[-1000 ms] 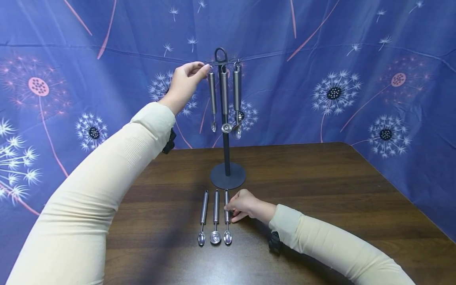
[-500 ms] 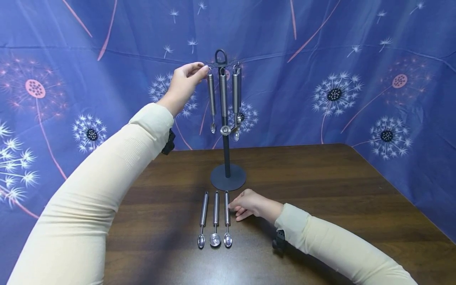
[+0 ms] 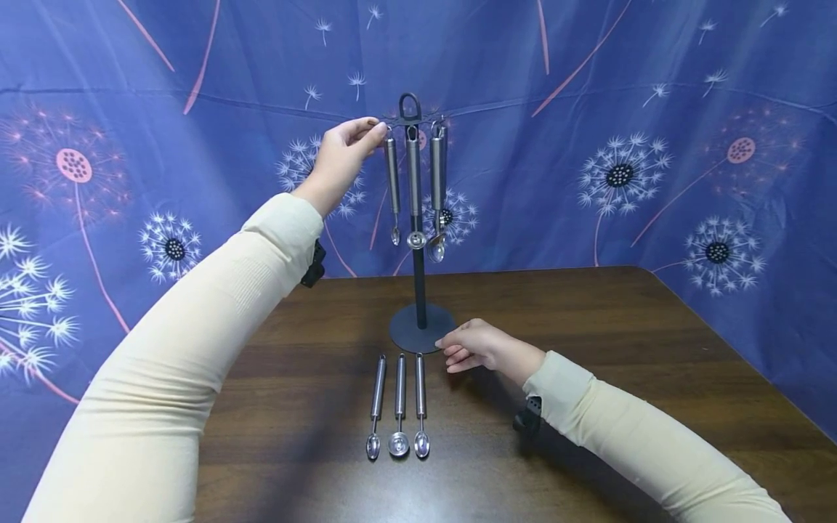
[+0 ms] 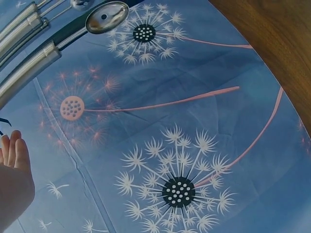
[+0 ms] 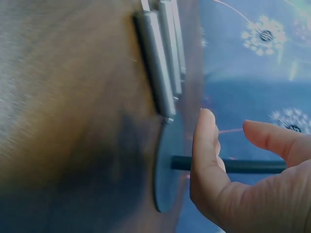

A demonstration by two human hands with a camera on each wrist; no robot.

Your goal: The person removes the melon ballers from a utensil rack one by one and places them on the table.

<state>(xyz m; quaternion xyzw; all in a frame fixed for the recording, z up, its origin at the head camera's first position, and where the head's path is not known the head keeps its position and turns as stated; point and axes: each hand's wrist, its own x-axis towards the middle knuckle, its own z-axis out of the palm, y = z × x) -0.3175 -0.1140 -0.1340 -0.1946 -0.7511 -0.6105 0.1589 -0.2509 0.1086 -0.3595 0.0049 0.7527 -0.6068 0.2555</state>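
A black utensil rack (image 3: pixel 419 283) stands upright with several metal-handled scoops on its hooks. My left hand (image 3: pixel 340 158) is at the rack's left hook, thumb and fingertips pinched together there, beside the top of the leftmost hanging scoop (image 3: pixel 392 181). The exact contact is hidden; in the left wrist view, the fingers (image 4: pixel 17 148) show near a dark hook end. My right hand (image 3: pixel 476 345) hovers by the rack's base (image 3: pixel 412 338), holding nothing. In the right wrist view, its thumb and fingers stand apart. Below the base lie three scoops (image 3: pixel 400 407) side by side, handles toward the rack.
The brown wooden table (image 3: pixel 556 312) ends at the back against a blue dandelion-print cloth (image 3: pixel 510 181). Table surface extends left and right of the rack. The hanging scoops sit close together, several at the right side (image 3: pixel 437 174).
My right hand has let go of the rightmost scoop on the table and moved up and right toward the rack's base. My left hand stays at the hook.
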